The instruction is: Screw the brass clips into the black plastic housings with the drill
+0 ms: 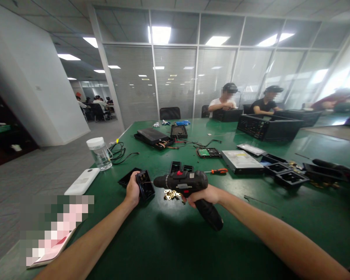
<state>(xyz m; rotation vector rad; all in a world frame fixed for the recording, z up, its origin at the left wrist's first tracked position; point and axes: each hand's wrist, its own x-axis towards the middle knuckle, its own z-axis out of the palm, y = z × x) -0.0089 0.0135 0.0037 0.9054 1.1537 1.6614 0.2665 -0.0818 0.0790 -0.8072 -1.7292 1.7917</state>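
My right hand (202, 195) grips a black cordless drill (186, 181) by its handle, the chuck pointing left. In my left hand (133, 189) a small black plastic box (146, 186) is held tilted, its open side facing the drill. The thin bit reaches into the box; whether it touches a screw cannot be made out. Behind my left hand lies another black box (125, 178), partly hidden. Small brass-coloured metal brackets (171, 195) are heaped on the green table below the drill. More black plastic frames (175, 166) stand just behind the drill.
An orange-handled screwdriver (219, 171) and a silver disc drive (242, 161) lie to the right. A water bottle (99, 154) and white power bank (82, 181) stand at left. Farther back are a black device (151, 136) and a computer case (268, 127). Two people sit across the table.
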